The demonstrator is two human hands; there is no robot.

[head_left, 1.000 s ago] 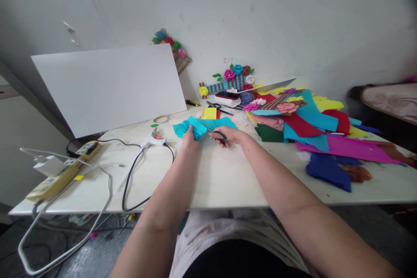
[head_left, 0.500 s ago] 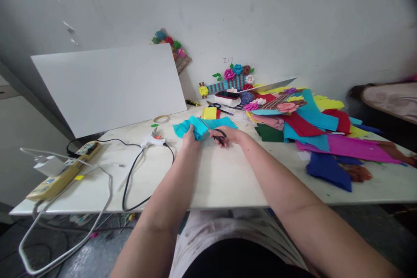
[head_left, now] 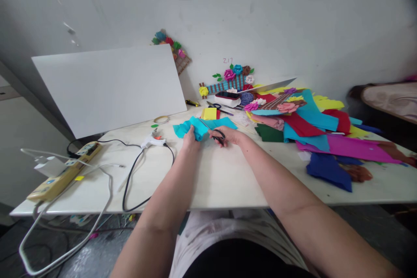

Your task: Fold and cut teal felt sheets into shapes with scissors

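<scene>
Bright turquoise crepe paper (head_left: 183, 129) lies crumpled on the white table, its left part gripped by my left hand (head_left: 192, 138). My right hand (head_left: 230, 135) is closed around the handles of dark-handled scissors (head_left: 219, 137), whose blades point up and left at the paper between my hands. Another stretch of the turquoise paper reaches out to the right behind my right hand. Just beyond the paper sit yellow and red paper squares (head_left: 209, 113). How far apart the blades are is too small to make out.
To the left are a white glue gun (head_left: 153, 140) with its black cord, a tape roll (head_left: 161, 119) and a power strip (head_left: 65, 171). A white board (head_left: 110, 91) leans on the wall. Piled coloured paper (head_left: 306, 124) covers the right side; a phone (head_left: 228, 95) lies at the back.
Both hands, the scissors and the paper stay in nearly the same place. No clear movement shows.
</scene>
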